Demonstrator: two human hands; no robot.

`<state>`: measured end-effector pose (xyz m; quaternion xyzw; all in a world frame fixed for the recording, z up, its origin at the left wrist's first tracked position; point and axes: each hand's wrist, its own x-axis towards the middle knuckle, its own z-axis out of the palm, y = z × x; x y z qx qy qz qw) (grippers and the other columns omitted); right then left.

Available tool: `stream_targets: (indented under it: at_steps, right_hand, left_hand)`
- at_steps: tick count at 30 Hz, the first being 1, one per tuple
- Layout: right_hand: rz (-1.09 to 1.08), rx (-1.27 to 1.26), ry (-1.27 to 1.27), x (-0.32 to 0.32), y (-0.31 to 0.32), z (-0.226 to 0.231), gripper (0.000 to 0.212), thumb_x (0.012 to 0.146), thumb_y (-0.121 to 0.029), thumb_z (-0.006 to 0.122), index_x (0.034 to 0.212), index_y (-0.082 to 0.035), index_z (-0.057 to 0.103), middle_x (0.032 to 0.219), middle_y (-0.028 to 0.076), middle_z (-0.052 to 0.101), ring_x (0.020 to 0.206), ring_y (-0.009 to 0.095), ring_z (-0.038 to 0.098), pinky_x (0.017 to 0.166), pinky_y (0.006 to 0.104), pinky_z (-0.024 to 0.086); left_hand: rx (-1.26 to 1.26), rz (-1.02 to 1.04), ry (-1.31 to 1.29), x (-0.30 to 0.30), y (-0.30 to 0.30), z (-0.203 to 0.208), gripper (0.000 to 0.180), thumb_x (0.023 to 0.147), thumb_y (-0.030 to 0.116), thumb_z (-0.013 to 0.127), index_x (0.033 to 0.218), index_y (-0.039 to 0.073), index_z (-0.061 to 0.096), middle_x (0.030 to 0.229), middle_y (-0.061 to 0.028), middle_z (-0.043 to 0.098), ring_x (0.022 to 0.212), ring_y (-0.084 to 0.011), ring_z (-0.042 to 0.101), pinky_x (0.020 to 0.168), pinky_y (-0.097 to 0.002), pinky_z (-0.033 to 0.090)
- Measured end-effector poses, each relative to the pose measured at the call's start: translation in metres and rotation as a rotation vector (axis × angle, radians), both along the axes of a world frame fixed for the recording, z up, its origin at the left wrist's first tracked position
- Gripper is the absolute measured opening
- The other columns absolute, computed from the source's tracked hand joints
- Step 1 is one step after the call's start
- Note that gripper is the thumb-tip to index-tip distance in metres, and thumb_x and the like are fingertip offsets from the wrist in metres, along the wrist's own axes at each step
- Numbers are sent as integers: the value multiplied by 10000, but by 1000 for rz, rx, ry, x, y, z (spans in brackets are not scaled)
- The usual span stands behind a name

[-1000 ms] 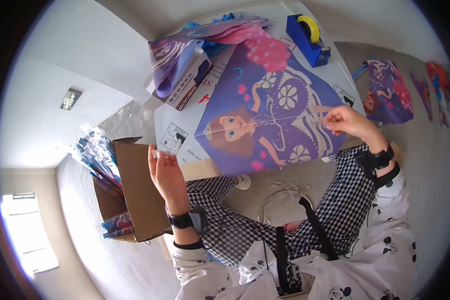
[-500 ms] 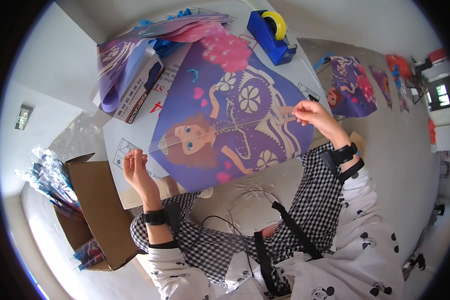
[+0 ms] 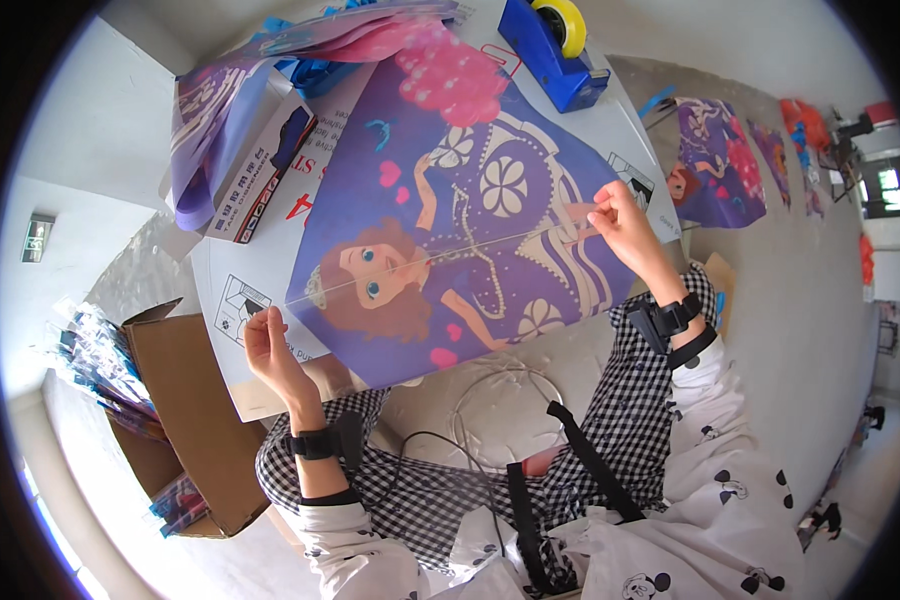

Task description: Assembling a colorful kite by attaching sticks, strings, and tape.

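Note:
A purple kite-shaped sheet (image 3: 360, 200) printed with a cartoon princess lies on the white board in front of me. Across it, from side to side, runs a thin clear strip (image 3: 470, 247) that looks like tape. My left hand (image 3: 278, 350) pinches near the strip's left end, just off the sheet's left corner. Over the right part of the sheet, my right hand (image 3: 625, 225) has its thumb and fingers pinched at the other end. The exact contact of the fingertips with the strip is too fine to make out.
Beyond the sheet stands a blue tape dispenser (image 3: 560, 65) with a yellow roll. A printed carton (image 3: 270, 175) and folded purple sheets (image 3: 205, 150) lie at the far left. An open cardboard box (image 3: 195, 420) sits left of my legs. Another printed sheet (image 3: 720, 165) is at the right.
The view has shifted slightly. My right fingertips sit a little higher over the sheet and my left hand a little lower. The strip still spans the sheet.

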<state>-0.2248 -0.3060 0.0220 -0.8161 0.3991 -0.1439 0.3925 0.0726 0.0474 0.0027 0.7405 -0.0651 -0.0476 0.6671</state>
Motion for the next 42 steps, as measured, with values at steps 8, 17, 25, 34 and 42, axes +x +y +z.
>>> stream_targets:
  at_steps: [8, 17, 25, 34, 42]
  right_hand:
    - [-12, -99, -133, -4, 12, -14, 242, 870, -34, 609, 1055, -46, 453, 905, 56, 580, 779, 143, 594, 657, 266, 459]
    - [-23, 56, -301, -15, 7, -23, 241, 870, -19, 591, 1065, -49, 452, 1005, 49, 543, 860, 111, 564, 701, 241, 452]
    - [11, 167, -382, -19, 5, -25, 193, 901, 1, 546, 1057, -52, 446, 991, 69, 568, 992, 130, 580, 776, 259, 473]
    - [3, 192, -438, -20, 5, -25, 193, 907, -2, 540, 1068, -58, 450, 1036, 80, 582, 967, 136, 597, 846, 282, 502]
    - [24, 235, -408, -18, 5, -24, 207, 902, -15, 547, 1075, -66, 446, 1105, 93, 590, 932, 114, 558, 844, 273, 491]
  left_hand:
    - [9, -25, -130, -6, -4, -9, 120, 967, 157, 566, 934, 44, 546, 901, -34, 619, 767, -70, 514, 709, -215, 417]
    - [50, -194, -152, -1, -11, -14, 166, 1032, 207, 406, 942, 68, 389, 1114, -191, 644, 620, -79, 553, 576, -197, 423]
    - [-3, -247, -72, 2, -16, -12, 159, 1042, 214, 358, 970, 72, 345, 1116, -212, 632, 658, -126, 616, 534, -205, 453]
    - [-2, -267, -12, 1, -19, -16, 176, 1051, 236, 328, 968, 81, 316, 1098, -217, 644, 662, -142, 619, 527, -212, 463]
    - [31, -254, -23, 2, -17, -14, 173, 1052, 222, 316, 965, 72, 310, 1082, -217, 654, 654, -145, 629, 511, -204, 464]
